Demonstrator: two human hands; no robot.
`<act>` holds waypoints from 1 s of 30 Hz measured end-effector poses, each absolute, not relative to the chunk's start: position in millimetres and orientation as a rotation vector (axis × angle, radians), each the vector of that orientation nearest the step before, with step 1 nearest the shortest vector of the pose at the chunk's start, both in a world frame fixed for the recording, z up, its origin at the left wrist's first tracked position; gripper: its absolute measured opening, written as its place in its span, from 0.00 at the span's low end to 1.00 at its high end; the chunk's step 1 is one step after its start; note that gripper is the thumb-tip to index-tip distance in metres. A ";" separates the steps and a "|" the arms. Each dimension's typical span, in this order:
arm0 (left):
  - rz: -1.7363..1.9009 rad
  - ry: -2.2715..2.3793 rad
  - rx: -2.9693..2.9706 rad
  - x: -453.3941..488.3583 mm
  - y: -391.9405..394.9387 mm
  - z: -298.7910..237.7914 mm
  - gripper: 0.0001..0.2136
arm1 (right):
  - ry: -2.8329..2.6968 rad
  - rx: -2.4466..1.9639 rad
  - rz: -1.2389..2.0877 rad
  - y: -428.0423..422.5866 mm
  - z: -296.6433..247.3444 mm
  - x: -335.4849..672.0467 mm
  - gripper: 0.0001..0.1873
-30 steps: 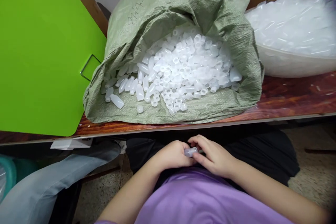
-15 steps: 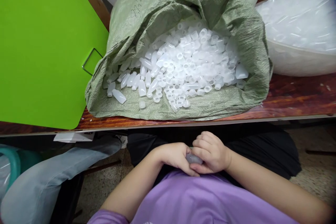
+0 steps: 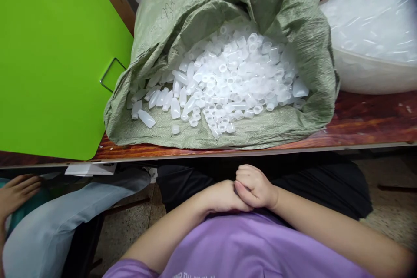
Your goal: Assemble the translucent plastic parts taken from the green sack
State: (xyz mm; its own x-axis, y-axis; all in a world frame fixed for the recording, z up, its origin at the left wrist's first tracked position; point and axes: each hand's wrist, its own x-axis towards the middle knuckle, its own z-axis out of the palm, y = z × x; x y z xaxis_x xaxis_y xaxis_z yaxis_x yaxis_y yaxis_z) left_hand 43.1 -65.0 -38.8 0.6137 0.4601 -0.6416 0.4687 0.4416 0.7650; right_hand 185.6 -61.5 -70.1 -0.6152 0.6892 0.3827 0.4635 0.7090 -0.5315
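Observation:
My left hand and my right hand are pressed together in front of the purple shirt, above my lap. The right hand's fingers are curled closed over the left hand's fingers. Whatever lies between the palms is hidden. Beyond the hands, on the table, a green woven sack lies with its mouth open towards me. Small translucent white plastic bottles are heaped inside it, some with their round necks facing me. A few lie loose near the sack's front edge, among them one bottle on its side.
A bright green panel with a wire handle stands at the left. On the right, a white tub is piled with translucent plastic pieces. The reddish table's edge runs before my lap. Another person's hand and jeans-clad leg are at lower left.
A greyish translucent piece showed between my hands before; now the closed hands cover it. The other person's hand has come into view at lower left.

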 end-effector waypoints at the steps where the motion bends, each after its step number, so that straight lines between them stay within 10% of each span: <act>1: 0.029 0.986 1.130 44.6 -63.4 -42.5 0.06 | -2.336 -0.928 0.519 -60.7 -73.7 187.1 0.21; 19: 0.655 1.285 0.912 47.7 -31.2 -90.1 0.18 | -2.010 -1.141 -0.003 -23.2 -3.2 216.1 0.10; 30: 0.202 1.165 1.649 -45.8 -37.0 41.8 0.12 | -2.356 -1.547 0.064 20.6 6.9 186.5 0.15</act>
